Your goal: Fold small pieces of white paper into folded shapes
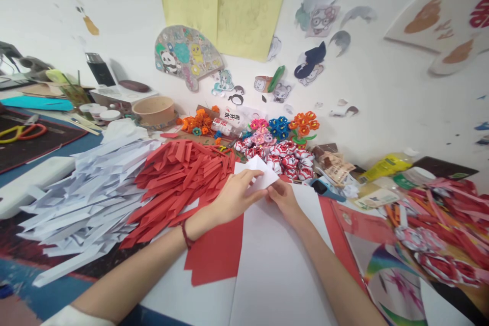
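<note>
A small piece of white paper, folded to a pointed shape, is held up between both hands over the desk. My left hand pinches its left side, with the fingers over the paper and the thumb below. At the lower right corner, my right hand grips it with thumb and bent fingers. Beneath the hands lie large white sheets and a red sheet. Left of them are a heap of folded red paper strips and a heap of folded white paper strips.
Red-and-white paper roses and coloured flowers stand against the wall. Scissors lie far left, near a round tan container. A yellow bottle and red and pink strips are at the right.
</note>
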Available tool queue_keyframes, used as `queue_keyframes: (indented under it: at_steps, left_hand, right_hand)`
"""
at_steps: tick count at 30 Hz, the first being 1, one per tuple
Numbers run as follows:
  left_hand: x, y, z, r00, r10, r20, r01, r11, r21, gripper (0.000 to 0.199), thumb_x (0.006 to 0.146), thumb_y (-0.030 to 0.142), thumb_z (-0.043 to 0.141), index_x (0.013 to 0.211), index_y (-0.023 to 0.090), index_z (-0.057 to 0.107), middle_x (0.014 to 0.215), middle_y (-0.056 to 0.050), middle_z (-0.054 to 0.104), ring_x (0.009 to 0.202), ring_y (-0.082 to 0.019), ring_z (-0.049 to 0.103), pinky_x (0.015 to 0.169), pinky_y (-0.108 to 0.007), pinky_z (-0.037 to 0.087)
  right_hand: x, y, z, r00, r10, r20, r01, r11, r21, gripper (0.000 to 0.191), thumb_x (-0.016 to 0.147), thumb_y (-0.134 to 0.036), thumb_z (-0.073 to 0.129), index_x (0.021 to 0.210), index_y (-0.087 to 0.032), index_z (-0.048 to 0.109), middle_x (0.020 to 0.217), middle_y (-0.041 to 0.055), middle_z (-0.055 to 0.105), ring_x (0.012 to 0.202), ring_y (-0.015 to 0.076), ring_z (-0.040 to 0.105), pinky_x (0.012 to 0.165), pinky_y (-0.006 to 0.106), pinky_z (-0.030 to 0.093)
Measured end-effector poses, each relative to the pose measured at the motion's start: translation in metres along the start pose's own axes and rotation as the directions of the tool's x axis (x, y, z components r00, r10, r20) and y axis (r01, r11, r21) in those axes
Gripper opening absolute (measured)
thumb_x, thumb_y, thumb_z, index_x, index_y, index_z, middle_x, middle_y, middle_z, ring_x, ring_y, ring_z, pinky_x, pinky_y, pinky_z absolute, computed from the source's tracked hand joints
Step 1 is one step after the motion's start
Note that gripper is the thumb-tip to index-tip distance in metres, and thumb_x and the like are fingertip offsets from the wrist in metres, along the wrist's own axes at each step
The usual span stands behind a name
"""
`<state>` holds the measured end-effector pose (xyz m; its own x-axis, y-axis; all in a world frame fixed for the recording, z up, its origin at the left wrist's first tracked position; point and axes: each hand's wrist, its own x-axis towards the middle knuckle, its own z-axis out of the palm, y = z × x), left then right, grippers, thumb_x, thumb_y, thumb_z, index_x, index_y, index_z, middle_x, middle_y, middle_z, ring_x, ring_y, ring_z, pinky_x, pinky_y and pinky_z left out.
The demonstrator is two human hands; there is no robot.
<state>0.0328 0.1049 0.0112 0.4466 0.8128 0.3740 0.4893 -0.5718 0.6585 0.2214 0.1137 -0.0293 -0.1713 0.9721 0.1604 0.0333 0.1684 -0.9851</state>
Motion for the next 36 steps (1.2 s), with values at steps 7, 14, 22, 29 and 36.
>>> queue_keyframes:
  at_steps: [7,14,22,29,36]
  left_hand:
    - [-0.0001,-0.003,0.0033,1.0,0.006,-0.01,-0.008,0.991,-0.135,0.046,0.084,0.047,0.06,0.122,0.022,0.054,0.12,-0.009,0.061,0.097,-0.02,0.063,0.082,-0.031,0.049]
    - [0.0008,-0.0023,0.0022,0.999,-0.042,-0.013,0.037,0.97,-0.239,0.041,0.088,0.044,0.056,0.122,0.022,0.054,0.12,-0.008,0.062,0.1,-0.019,0.062,0.085,-0.031,0.05]
    - [-0.0004,-0.0015,0.0025,0.999,-0.01,-0.031,0.003,0.972,-0.234,0.04,0.088,0.038,0.057,0.124,0.022,0.052,0.122,-0.008,0.061,0.099,-0.019,0.063,0.088,-0.033,0.05]
    - [-0.0007,-0.002,0.0037,1.0,-0.02,-0.022,0.015,0.979,-0.202,0.041,0.087,0.037,0.058,0.125,0.021,0.051,0.121,-0.009,0.061,0.1,-0.02,0.063,0.088,-0.034,0.05]
    - [-0.0004,-0.0008,0.0023,1.0,-0.004,-0.025,-0.001,0.978,-0.209,0.043,0.087,0.039,0.059,0.125,0.022,0.051,0.122,-0.009,0.061,0.105,-0.021,0.061,0.09,-0.034,0.049]
  right_hand:
    - [-0.0007,0.0008,0.0013,0.999,0.033,-0.004,-0.033,0.999,-0.008,0.055,0.059,-0.07,0.073,0.081,-0.02,0.065,0.059,0.0018,0.058,0.051,0.0155,0.05,0.049,0.029,0.04]
    - [-0.0003,0.0016,-0.0003,1.0,-0.008,0.021,0.009,0.999,-0.037,0.05,0.069,-0.067,0.067,0.082,-0.018,0.064,0.057,0.0003,0.056,0.05,0.0137,0.047,0.049,0.027,0.036]
    - [-0.0008,-0.0017,-0.0004,0.999,-0.026,0.038,0.028,0.998,-0.049,0.053,0.07,-0.068,0.065,0.091,-0.02,0.065,0.057,-0.0016,0.054,0.05,0.0135,0.046,0.05,0.027,0.037]
    - [-0.0005,0.0014,0.0007,1.0,-0.01,0.005,0.01,0.999,-0.034,0.047,0.069,-0.064,0.068,0.085,-0.02,0.064,0.058,-0.0006,0.054,0.05,0.0137,0.046,0.049,0.027,0.038]
    - [-0.0009,0.0018,0.0002,1.0,-0.013,0.017,0.014,0.999,-0.044,0.047,0.07,-0.064,0.067,0.089,-0.02,0.065,0.06,0.0003,0.056,0.051,0.0145,0.048,0.049,0.027,0.039]
